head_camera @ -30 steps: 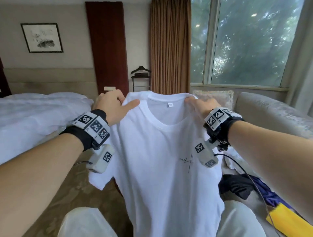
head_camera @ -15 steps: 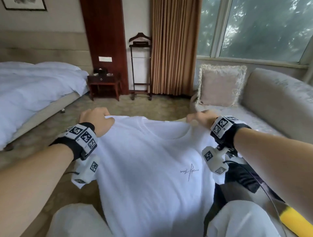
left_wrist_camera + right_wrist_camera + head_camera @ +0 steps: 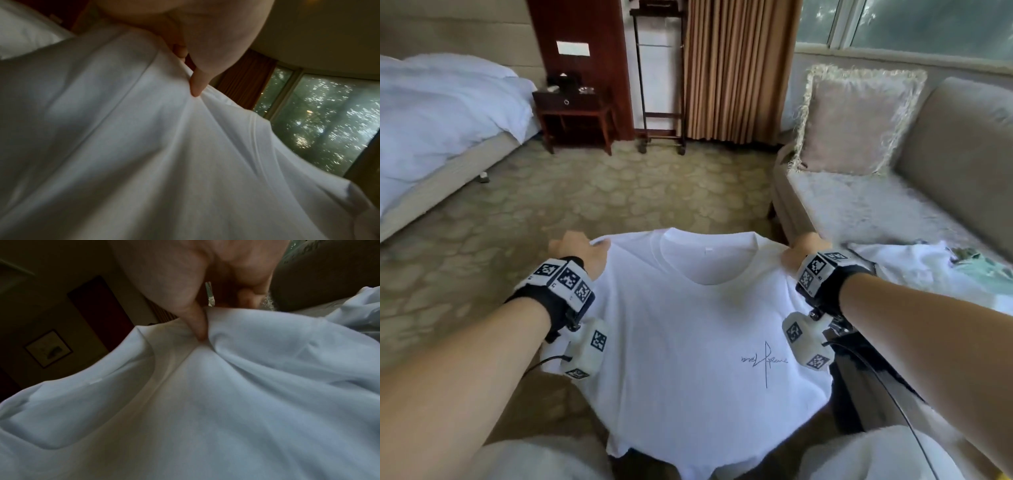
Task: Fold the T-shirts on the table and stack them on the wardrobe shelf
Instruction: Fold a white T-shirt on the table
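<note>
Head view: one white T-shirt [image 3: 688, 342], front side up with a small black script mark on the chest, is held spread between two hands above the person's lap. The left hand [image 3: 580, 253] pinches the shirt's one shoulder; the right hand [image 3: 803, 251] pinches the other. Left wrist view: a thumb [image 3: 198, 82] presses a fold of fabric against curled fingers. Right wrist view: the same pinch, thumb [image 3: 196, 322] on top of the cloth. Each wrist carries one marker-covered band. On the sofa [image 3: 893, 212] to the right lies what seems to be a second white garment [image 3: 914, 270], blurred, and one fringed cushion [image 3: 856, 120]. One bed [image 3: 438, 113], one bedside table [image 3: 575, 116] and one curtain [image 3: 736, 68] stand beyond.
</note>
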Tool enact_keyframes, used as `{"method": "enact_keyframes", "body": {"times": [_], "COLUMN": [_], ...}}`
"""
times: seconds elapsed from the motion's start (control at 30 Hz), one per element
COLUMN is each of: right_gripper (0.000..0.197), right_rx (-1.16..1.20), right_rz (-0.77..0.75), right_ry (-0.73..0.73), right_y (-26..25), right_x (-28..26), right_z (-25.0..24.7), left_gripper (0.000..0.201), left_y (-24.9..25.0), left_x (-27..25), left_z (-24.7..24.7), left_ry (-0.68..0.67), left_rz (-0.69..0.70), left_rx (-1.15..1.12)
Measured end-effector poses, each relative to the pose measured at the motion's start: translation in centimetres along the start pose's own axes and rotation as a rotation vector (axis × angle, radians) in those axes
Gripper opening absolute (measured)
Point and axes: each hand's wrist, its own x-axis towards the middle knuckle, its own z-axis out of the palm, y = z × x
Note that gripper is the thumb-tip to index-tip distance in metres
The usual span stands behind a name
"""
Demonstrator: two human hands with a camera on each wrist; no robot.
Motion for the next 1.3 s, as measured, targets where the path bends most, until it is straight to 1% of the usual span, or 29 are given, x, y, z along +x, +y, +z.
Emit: {"method": "enact_keyframes", "body": {"times": [0.07, 0.17, 0.23, 0.3, 0.4, 0.43, 0.47, 0.57, 0.6, 0.7, 0.73, 0.77, 0.8, 0.83, 0.87, 0.93, 0.97, 1.0, 1.03, 1.07, 1.13, 1.17, 1.2, 1.23, 1.27, 1.3], "right_gripper": [0.023, 0.031, 0.028, 0.023, 0.021, 0.021, 0.021, 0.02, 0.021, 0.027, 0.031, 0.036, 0.043, 0.049, 0.054, 0.059, 0.06, 0.061, 0.063, 0.063, 0.052, 0.045, 0.034, 0.022, 0.015, 0.016], "right_rx": [-0.034, -0.086, -0.132, -0.158, -0.149, -0.142, -0.13, -0.072, -0.05, -0.05, -0.061, -0.083, -0.11, -0.135, -0.137, -0.134, -0.138, -0.123, -0.102, -0.067, 0.001, 0.029, 0.066, 0.082, 0.112, 0.138], "right_rz": [0.033, 0.066, 0.085, 0.093, 0.127, 0.131, 0.129, 0.109, 0.089, 0.011, 0.006, 0.007, 0.011, 0.013, 0.019, 0.035, 0.056, 0.089, 0.139, 0.177, 0.225, 0.234, 0.236, 0.248, 0.256, 0.282], "right_ry": [-0.032, -0.064, -0.083, -0.096, -0.1, -0.109, -0.116, -0.123, -0.123, -0.12, -0.116, -0.11, -0.104, -0.097, -0.091, -0.087, -0.097, -0.118, -0.158, -0.204, -0.312, -0.37, -0.427, -0.47, -0.485, -0.492], "right_y": [0.3, 0.7, 0.8, 0.9, 1.2, 1.2, 1.3, 1.2, 1.2, 1.5, 1.7, 1.6, 1.6, 1.6, 1.7, 2.3, 2.8, 3.2, 3.7, 4.4, 5.8, 6.6, 7.4, 8.2, 8.9, 9.7], "right_x": [1.6, 5.0, 6.8, 8.3, 10.5, 11.1, 11.7, 13.0, 13.4, 14.0, 14.0, 13.8, 13.6, 13.3, 12.9, 12.1, 11.9, 11.3, 10.8, 10.2, 8.9, 8.6, 8.0, 7.5, 7.0, 6.7], "right_z": [1.7, 5.0, 6.8, 8.2, 9.7, 10.0, 10.4, 11.3, 11.5, 12.2, 12.3, 12.3, 12.2, 11.8, 11.3, 9.7, 8.8, 7.8, 6.8, 6.0, 4.9, 4.6, 4.4, 4.3, 4.4, 4.5], "left_gripper": [0.051, 0.054, 0.059, 0.061, 0.074, 0.074, 0.069, 0.049, 0.05, 0.057, 0.068, 0.084, 0.091, 0.084, 0.072, 0.053, 0.044, 0.035, 0.029, 0.028, 0.032, 0.039, 0.052, 0.064, 0.072, 0.076], "left_y": [-0.1, -0.7, -1.0, -1.0, -1.0, -1.0, -0.9, -0.4, -0.3, 0.0, -0.1, 0.1, 0.5, 0.9, 1.3, 2.2, 3.0, 3.7, 4.7, 5.7, 7.6, 8.3, 8.7, 9.1, 9.5, 10.0], "left_x": [1.9, 4.4, 5.9, 7.4, 10.0, 10.7, 11.4, 13.0, 13.5, 14.2, 14.4, 13.9, 13.1, 12.2, 11.1, 9.2, 8.3, 7.5, 6.6, 5.6, 3.1, 2.0, 1.2, 0.6, 0.0, -0.8], "left_z": [1.9, 4.8, 6.8, 8.5, 10.5, 10.9, 11.1, 11.6, 11.8, 12.8, 13.4, 13.5, 13.6, 13.4, 13.2, 12.6, 12.4, 12.4, 12.4, 12.7, 13.6, 14.3, 15.2, 16.0, 16.8, 17.1], "left_ry": [-0.042, -0.092, -0.116, -0.14, -0.188, -0.205, -0.212, -0.208, -0.199, -0.242, -0.244, -0.237, -0.208, -0.17, -0.12, -0.023, -0.007, -0.035, -0.103, -0.216, -0.45, -0.539, -0.575, -0.577, -0.567, -0.553], "left_rz": [-0.052, -0.135, -0.176, -0.188, -0.179, -0.18, -0.182, -0.176, -0.182, -0.164, -0.147, -0.132, -0.128, -0.122, -0.1, -0.011, 0.042, 0.087, 0.132, 0.154, 0.221, 0.26, 0.282, 0.273, 0.251, 0.232], "left_rx": [-0.031, -0.048, -0.04, -0.045, 0.002, 0.002, -0.016, -0.02, -0.008, 0.05, 0.073, 0.111, 0.138, 0.175, 0.207, 0.211, 0.186, 0.165, 0.169, 0.176, 0.201, 0.207, 0.21, 0.218, 0.229, 0.241]}}
